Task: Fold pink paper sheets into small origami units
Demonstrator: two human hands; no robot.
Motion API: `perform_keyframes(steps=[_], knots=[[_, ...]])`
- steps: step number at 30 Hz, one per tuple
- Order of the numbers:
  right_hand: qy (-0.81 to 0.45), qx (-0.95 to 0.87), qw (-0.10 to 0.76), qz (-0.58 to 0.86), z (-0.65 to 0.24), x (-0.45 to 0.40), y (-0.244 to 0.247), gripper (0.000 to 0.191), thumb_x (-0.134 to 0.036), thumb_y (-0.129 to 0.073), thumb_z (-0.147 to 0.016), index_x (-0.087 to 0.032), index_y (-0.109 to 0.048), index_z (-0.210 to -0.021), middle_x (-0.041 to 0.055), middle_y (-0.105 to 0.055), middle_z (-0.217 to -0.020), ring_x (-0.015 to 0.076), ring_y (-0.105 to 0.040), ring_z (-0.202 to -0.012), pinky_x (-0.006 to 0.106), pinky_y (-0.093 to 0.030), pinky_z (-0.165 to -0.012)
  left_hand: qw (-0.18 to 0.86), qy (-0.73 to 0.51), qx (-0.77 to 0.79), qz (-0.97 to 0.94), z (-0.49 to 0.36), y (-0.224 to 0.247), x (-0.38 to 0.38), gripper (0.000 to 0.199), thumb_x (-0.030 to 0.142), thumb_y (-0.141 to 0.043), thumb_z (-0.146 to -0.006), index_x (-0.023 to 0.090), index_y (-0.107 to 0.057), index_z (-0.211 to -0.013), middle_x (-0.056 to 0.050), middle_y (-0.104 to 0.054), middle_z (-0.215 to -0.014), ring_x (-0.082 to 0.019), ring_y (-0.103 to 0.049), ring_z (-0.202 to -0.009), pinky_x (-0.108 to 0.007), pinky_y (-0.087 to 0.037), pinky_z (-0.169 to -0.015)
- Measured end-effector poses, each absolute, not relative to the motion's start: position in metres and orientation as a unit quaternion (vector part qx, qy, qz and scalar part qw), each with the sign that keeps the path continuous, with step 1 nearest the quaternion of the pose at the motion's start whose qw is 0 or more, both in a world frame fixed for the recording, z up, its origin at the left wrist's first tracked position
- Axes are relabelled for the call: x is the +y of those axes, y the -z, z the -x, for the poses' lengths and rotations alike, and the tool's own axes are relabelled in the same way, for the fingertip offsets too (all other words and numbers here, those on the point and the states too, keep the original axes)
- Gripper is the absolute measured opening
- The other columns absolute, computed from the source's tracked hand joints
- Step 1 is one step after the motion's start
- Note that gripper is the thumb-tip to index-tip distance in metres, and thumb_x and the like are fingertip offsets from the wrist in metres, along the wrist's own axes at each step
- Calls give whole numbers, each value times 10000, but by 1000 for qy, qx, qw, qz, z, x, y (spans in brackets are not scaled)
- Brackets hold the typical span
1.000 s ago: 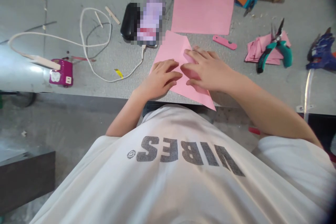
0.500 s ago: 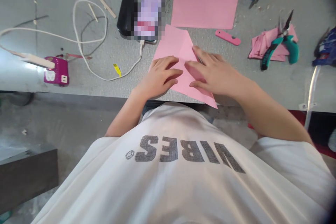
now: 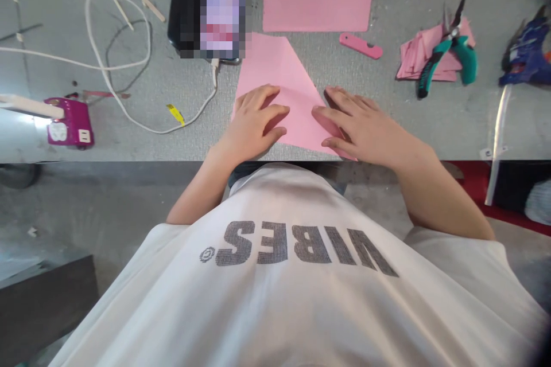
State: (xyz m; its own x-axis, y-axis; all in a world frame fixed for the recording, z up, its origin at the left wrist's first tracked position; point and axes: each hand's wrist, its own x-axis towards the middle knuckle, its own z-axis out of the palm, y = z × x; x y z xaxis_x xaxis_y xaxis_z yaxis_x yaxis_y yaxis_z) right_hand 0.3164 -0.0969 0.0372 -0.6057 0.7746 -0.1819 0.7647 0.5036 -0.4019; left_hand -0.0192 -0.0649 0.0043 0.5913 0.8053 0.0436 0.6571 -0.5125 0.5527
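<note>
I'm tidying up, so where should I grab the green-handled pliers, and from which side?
Probably by both green handles, reaching from the near side: they spread apart toward it, while the pointed tips face away. The pliers lie open on pink paper pieces.

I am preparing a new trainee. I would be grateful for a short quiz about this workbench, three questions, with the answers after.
1. True or false: the left hand lies on the nearer pink paper, and the right hand holds a glue gun.
2. Where do the teal-handled pliers lie? A) On the floor. B) On the small pink pieces. C) Under the left hand.
3. Fill in: a white ___ is plugged into the phone.

Key: 1. False; the right hand is at the paper's slanted edge. 2. B. 3. Cable.
</note>
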Motion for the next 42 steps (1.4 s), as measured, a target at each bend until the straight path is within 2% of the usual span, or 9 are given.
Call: perform_keyframes(steps=[6, 9, 15, 18, 24, 27, 32, 38, 42], knots=[[-221, -835, 50, 502, -344, -89, -28, 931, -773, -606, -1111, -446, -266, -1914, 13, -237, -2029, 537, -258, -1849, 822, -357, -1432, 226, -166, 466, -839, 6, 4, -76, 565, 735, -560, -1167, 296, -749, -1468, -143, -547, -1839, -438, -499, -1728, -649, -331, -1457], [-234, -827, 69, 506, -350, -92, -24, 909, -809, -605, -1103, -463, -327, -1896, 0, -273, -2018, 529, -261, -1850, 834, -331, -1446, 227, -169, 463, -840, 7, 7, -76, 586, 761, -555, -1161, 304, -753, -1471, -143, -546, -1838, -439, -504, -1729, -647, -335, -1458], [-253, -815, 92, 514, -348, -96, -24, 877, -773, -671, -1088, -456, -416, -1864, 3, -315, -2002, 538, -263, -1846, 861, -281, -1465, 228, -175, 463, -839, 10, 7, -75, 609, 792, -563, -1144, 313, -756, -1467, -142, -550, -1835, -435, -510, -1730, -659, -351, -1462], [-261, -810, 97, 516, -346, -96, -25, 847, -755, -693, -1083, -472, -451, -1844, -8, -320, -1995, 549, -272, -1840, 873, -281, -1465, 231, -176, 463, -837, 10, 7, -76, 616, 799, -564, -1139, 315, -759, -1465, -142, -556, -1829, -436, -516, -1726, -666, -361, -1459], [-255, -808, 121, 517, -351, -95, -18, 856, -727, -776, -1048, -495, -486, -1820, -9, -441, -1946, 521, -317, -1833, 872, -304, -1456, 232, -175, 464, -837, 9, 6, -76, 624, 807, -563, -1137, 316, -761, -1467, -142, -553, -1832, -436, -504, -1735, -671, -354, -1462], [-245, -811, 137, 513, -354, -96, -12, 807, -718, -792, -1046, -460, -563, -1775, 15, -437, -1950, 502, -350, -1826, 836, -314, -1463, 233, -171, 468, -835, 9, 6, -76, 626, 810, -574, -1130, 322, -756, -1476, -135, -547, -1838, -442, -490, -1745, -670, -350, -1465], [-222, -818, 166, 503, -358, -96, -5, 816, -748, -789, -1030, -309, -657, -1705, 126, -494, -1915, 491, -429, -1792, 791, -367, -1446, 233, -168, 469, -835, 9, 6, -75, 622, 819, -573, -1125, 340, -755, -1478, -120, -544, -1842, -438, -482, -1753, -665, -337, -1473], [-234, -809, 127, 524, -353, -96, -14, 790, -736, -779, -1027, -509, -576, -1755, -18, -451, -1940, 495, -380, -1815, 865, -358, -1429, 235, -170, 470, -834, 8, 6, -75, 602, 807, -565, -1130, 345, -765, -1460, -127, -559, -1829, -435, -479, -1756, -674, -338, -1468], [-245, -797, 127, 537, -349, -97, -19, 851, -773, -774, -1011, -513, -542, -1786, -15, -481, -1921, 531, -365, -1811, 923, -342, -1403, 237, -177, 469, -832, 7, 6, -75, 621, 820, -544, -1130, 348, -766, -1468, -132, -574, -1819, -437, -488, -1748, -687, -343, -1459]])
